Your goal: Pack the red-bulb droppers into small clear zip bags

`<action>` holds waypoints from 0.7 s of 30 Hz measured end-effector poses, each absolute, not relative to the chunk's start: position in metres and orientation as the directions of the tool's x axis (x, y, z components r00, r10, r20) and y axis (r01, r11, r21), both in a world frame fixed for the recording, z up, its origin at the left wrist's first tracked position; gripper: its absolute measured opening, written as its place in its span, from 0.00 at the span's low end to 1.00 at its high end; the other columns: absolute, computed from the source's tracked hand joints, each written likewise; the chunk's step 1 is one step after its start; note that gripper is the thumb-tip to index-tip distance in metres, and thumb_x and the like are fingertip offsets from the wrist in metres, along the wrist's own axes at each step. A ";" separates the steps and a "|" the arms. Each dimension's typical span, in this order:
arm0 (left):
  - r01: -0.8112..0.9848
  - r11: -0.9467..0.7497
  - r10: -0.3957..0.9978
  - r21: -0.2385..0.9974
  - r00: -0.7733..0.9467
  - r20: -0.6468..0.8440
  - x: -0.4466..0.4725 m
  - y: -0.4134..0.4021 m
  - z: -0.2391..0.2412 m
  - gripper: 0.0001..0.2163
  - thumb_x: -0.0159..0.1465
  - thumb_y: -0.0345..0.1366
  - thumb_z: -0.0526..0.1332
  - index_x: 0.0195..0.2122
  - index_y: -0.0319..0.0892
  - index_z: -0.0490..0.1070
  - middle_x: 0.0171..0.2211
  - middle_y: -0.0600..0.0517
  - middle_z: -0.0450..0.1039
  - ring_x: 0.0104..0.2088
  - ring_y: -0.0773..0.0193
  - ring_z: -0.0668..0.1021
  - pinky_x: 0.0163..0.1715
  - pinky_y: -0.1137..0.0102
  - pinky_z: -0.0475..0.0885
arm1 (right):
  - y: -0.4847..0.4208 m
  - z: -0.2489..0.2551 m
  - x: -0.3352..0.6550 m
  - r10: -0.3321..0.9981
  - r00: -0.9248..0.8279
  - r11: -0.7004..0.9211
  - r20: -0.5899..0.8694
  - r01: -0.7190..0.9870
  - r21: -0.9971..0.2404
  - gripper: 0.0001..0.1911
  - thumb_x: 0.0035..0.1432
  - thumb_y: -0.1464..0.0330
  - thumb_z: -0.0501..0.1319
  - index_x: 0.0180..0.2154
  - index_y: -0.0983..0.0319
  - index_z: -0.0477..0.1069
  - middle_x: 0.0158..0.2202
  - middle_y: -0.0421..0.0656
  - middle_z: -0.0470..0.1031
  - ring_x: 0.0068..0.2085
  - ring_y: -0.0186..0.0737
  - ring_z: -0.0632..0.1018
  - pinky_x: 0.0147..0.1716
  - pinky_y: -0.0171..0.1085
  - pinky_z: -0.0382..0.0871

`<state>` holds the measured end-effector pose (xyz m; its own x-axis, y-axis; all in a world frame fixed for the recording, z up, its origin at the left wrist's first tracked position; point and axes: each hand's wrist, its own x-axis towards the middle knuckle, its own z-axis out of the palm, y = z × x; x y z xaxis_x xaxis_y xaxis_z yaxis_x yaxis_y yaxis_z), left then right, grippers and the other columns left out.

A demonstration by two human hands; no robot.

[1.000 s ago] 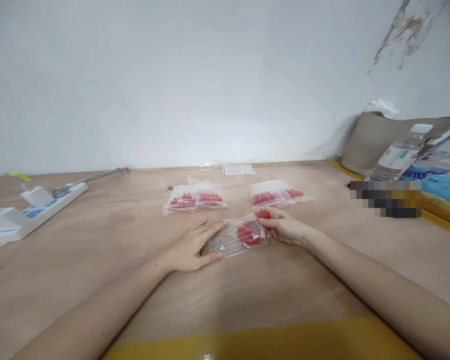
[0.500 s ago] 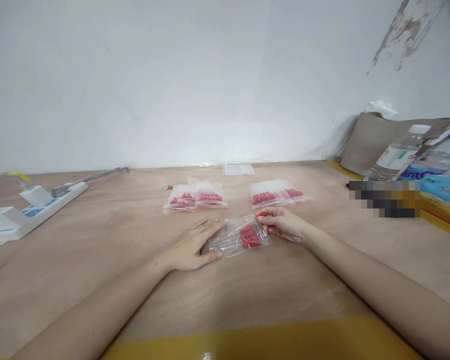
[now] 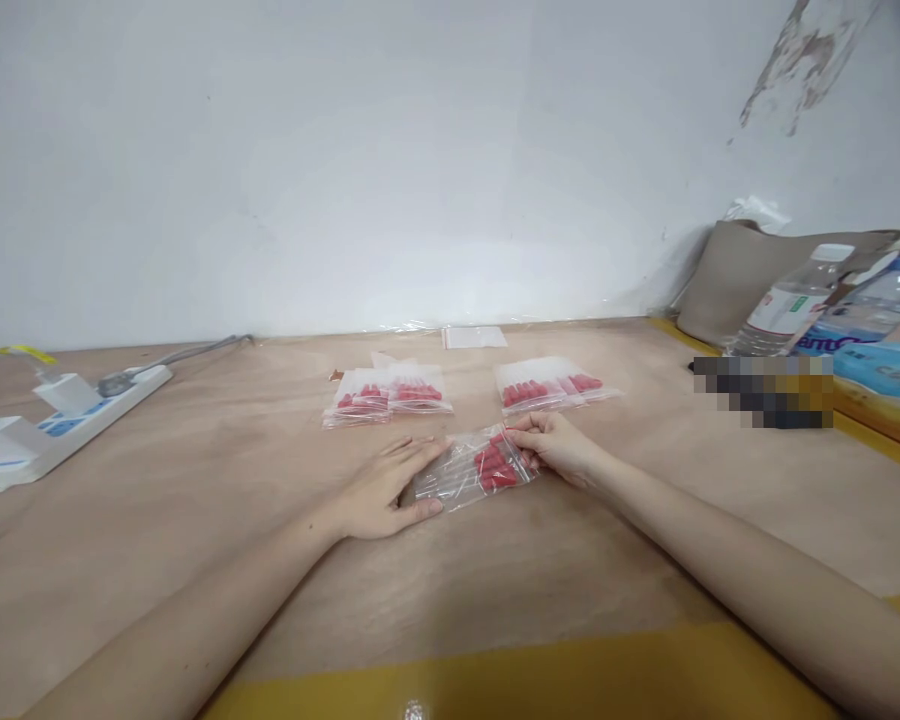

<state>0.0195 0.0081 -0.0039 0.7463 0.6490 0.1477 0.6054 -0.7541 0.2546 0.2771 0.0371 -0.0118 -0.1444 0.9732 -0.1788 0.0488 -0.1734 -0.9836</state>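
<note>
A small clear zip bag (image 3: pixel 471 469) with several red pieces inside lies flat on the wooden table (image 3: pixel 195 500), in the middle of the view. My left hand (image 3: pixel 384 490) grips its left end, fingers on top and thumb at the near edge. My right hand (image 3: pixel 556 447) pinches the bag's right end, fingers curled on the plastic. Behind them lie more filled bags: one group at the left (image 3: pixel 387 393) and one at the right (image 3: pixel 549 388).
A white power strip (image 3: pixel 60 425) with a plugged charger lies at the far left. A flat empty bag (image 3: pixel 474 337) sits by the wall. At the right stand a beige pouch (image 3: pixel 750 275), a water bottle (image 3: pixel 787 305) and blue packs (image 3: pixel 881 365).
The loose red piece seen at my right fingertips is no longer outside the bag. My right hand has shifted slightly left along the bag's end. My left hand has stayed put.
</note>
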 end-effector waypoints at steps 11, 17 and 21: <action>0.608 -0.758 0.647 0.237 0.746 0.159 0.019 0.008 -0.005 0.30 0.63 0.47 0.53 0.62 0.47 0.42 0.61 0.49 0.51 0.59 0.53 0.57 0.57 0.56 0.54 | 0.031 -0.008 0.267 0.972 -0.172 -0.151 -0.161 0.073 -0.986 0.02 0.49 0.71 0.60 0.28 0.65 0.70 0.19 0.37 0.72 0.16 0.26 0.66 0.13 0.26 0.58; 0.601 -0.765 0.640 0.234 0.750 0.165 0.019 0.008 -0.006 0.30 0.62 0.46 0.54 0.62 0.47 0.42 0.60 0.49 0.52 0.59 0.53 0.58 0.57 0.55 0.53 | 0.036 -0.009 0.276 0.942 -0.294 -0.106 -0.164 0.203 -0.973 0.07 0.54 0.69 0.55 0.31 0.65 0.71 0.13 0.35 0.66 0.13 0.25 0.62 0.12 0.26 0.54; 0.598 -0.766 0.638 0.235 0.751 0.169 0.019 0.009 -0.004 0.30 0.62 0.45 0.54 0.62 0.47 0.43 0.60 0.49 0.53 0.58 0.54 0.58 0.57 0.56 0.54 | 0.041 -0.013 0.279 0.996 -0.056 -0.043 -0.064 0.326 -0.944 0.10 0.55 0.63 0.55 0.33 0.64 0.66 0.10 0.31 0.59 0.11 0.28 0.61 0.10 0.27 0.53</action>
